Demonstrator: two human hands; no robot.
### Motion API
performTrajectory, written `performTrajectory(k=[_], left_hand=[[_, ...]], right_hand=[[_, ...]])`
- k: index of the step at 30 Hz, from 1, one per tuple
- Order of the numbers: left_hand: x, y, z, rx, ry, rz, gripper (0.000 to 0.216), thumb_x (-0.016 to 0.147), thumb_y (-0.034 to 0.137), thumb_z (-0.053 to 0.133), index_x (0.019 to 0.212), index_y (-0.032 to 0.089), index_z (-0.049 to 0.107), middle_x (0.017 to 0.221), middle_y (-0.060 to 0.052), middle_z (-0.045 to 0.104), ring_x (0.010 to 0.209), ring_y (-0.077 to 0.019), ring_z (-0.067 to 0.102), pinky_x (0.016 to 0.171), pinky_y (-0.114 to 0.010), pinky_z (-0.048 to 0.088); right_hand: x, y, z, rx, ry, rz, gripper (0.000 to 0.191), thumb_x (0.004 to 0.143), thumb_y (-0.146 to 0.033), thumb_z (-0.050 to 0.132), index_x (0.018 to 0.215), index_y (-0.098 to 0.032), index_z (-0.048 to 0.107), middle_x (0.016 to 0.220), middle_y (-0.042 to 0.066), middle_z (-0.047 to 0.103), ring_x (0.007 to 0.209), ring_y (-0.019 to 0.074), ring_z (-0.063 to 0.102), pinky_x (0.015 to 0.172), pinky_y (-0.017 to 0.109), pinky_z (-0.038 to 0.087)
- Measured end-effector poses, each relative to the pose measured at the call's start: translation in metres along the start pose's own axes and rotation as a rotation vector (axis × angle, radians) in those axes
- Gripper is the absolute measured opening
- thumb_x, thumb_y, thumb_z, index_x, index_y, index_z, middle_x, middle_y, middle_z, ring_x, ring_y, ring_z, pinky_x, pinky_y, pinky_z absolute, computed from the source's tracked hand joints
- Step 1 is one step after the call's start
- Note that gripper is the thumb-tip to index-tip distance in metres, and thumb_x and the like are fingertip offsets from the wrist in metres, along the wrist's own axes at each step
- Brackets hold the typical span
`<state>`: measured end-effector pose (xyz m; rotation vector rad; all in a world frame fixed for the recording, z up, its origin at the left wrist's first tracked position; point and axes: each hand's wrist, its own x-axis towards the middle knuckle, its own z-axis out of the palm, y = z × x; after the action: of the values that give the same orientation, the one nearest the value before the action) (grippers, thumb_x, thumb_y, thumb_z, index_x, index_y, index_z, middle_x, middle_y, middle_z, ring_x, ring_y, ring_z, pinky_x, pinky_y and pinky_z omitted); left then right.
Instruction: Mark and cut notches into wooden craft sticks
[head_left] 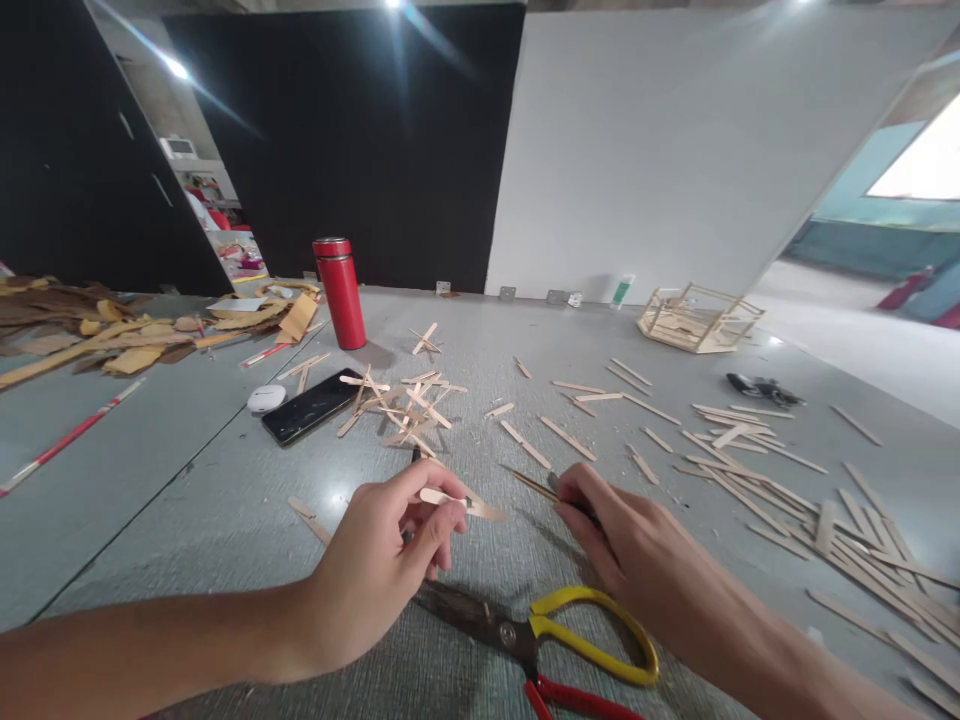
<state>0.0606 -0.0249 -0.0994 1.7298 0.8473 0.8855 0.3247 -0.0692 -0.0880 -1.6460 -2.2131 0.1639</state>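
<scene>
Thumb and index finger of the left hand (375, 565) pinch a wooden craft stick (442, 498) just beyond and left of the yellow-and-red-handled shears (508, 633), while the right hand (630, 530), fingers curled together beyond the shears, grips a thin pointed strip (531, 484) of unclear material. Farther beyond the shears lies a loose stick heap (427, 408), with a black smartphone (311, 405) and white earbud case (266, 400) to its left; scattered sticks (825, 527) spread right of the shears. Farthest from them stand a red flask (341, 295), leftward, and a stick-built frame (699, 345), rightward.
</scene>
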Motion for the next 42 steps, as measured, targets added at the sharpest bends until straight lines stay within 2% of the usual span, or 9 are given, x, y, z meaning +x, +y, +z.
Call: performTrajectory(k=[7,9,12,15,18,24,29,37,42], left_hand=[[-0.001,0.006,-0.003,-0.055,0.002,-0.056,0.03,0.1,0.045,0.062,0.085,0.019,0.068,0.069,0.0,0.068,0.057,-0.0099,0.061,0.054,-0.021,0.049],[0.0,0.006,-0.004,-0.039,-0.013,-0.087,0.035,0.101,0.047,0.061,0.081,0.018,0.067,0.067,0.001,0.066,0.056,-0.009,0.059,0.053,-0.02,0.046],[0.008,0.001,-0.005,-0.024,-0.059,-0.151,0.043,0.103,0.05,0.054,0.077,0.018,0.063,0.066,0.0,0.066,0.054,-0.009,0.058,0.049,-0.019,0.043],[0.02,-0.008,-0.009,-0.009,-0.115,-0.218,0.042,0.104,0.051,0.049,0.08,0.018,0.061,0.066,-0.002,0.069,0.049,-0.0109,0.059,0.042,-0.02,0.041],[0.029,-0.015,-0.015,0.046,-0.134,-0.233,0.038,0.102,0.045,0.05,0.077,0.018,0.059,0.065,-0.002,0.068,0.048,-0.0115,0.059,0.04,-0.019,0.04],[0.03,-0.018,-0.017,0.207,-0.133,-0.192,0.038,0.102,0.039,0.05,0.072,0.018,0.059,0.061,-0.001,0.068,0.045,-0.0102,0.058,0.046,-0.021,0.041],[0.024,-0.011,-0.016,0.268,-0.147,-0.168,0.04,0.103,0.037,0.048,0.068,0.019,0.057,0.058,0.0,0.067,0.046,-0.0105,0.06,0.054,-0.024,0.046],[0.025,-0.004,-0.017,0.308,-0.149,-0.159,0.045,0.103,0.035,0.046,0.062,0.02,0.053,0.05,0.002,0.061,0.042,-0.0096,0.057,0.051,-0.023,0.044],[0.023,-0.004,-0.015,0.319,-0.157,-0.139,0.044,0.104,0.034,0.045,0.062,0.02,0.052,0.051,0.003,0.061,0.042,-0.0086,0.057,0.051,-0.022,0.044]], right_hand=[[0.001,-0.021,-0.015,0.122,0.184,0.095,0.021,0.107,-0.041,0.047,0.107,-0.025,0.061,0.077,0.0,0.072,0.057,0.0147,0.061,0.057,0.027,0.047],[-0.001,-0.026,-0.015,0.144,0.199,0.082,0.017,0.106,-0.039,0.049,0.105,-0.025,0.06,0.079,-0.001,0.073,0.058,0.0138,0.062,0.056,0.025,0.048],[-0.005,-0.028,-0.009,0.155,0.155,0.059,0.013,0.106,-0.037,0.048,0.109,-0.026,0.056,0.068,-0.006,0.066,0.05,0.0129,0.055,0.049,0.024,0.044],[-0.009,-0.026,0.004,0.133,0.102,-0.029,0.022,0.108,-0.031,0.046,0.126,-0.027,0.057,0.067,-0.006,0.068,0.045,0.0125,0.052,0.044,0.024,0.041],[-0.016,-0.022,0.021,0.088,0.089,-0.147,0.037,0.108,-0.022,0.042,0.142,-0.024,0.056,0.085,0.002,0.078,0.056,0.0146,0.066,0.051,0.026,0.048],[-0.026,-0.017,0.045,-0.039,0.002,-0.341,0.045,0.11,-0.016,0.035,0.153,-0.017,0.047,0.077,0.0,0.07,0.057,0.0162,0.068,0.053,0.028,0.052],[-0.027,-0.019,0.044,-0.127,0.03,-0.417,0.046,0.11,-0.012,0.029,0.154,-0.01,0.042,0.075,-0.001,0.064,0.054,0.0148,0.065,0.05,0.028,0.051],[-0.031,-0.018,0.043,-0.192,0.045,-0.515,0.054,0.103,-0.002,0.034,0.157,-0.001,0.035,0.076,0.001,0.059,0.054,0.0163,0.059,0.047,0.032,0.046],[-0.027,-0.027,0.037,-0.266,0.058,-0.585,0.051,0.103,-0.003,0.026,0.152,0.006,0.038,0.075,0.004,0.061,0.054,0.0174,0.061,0.046,0.031,0.05]])
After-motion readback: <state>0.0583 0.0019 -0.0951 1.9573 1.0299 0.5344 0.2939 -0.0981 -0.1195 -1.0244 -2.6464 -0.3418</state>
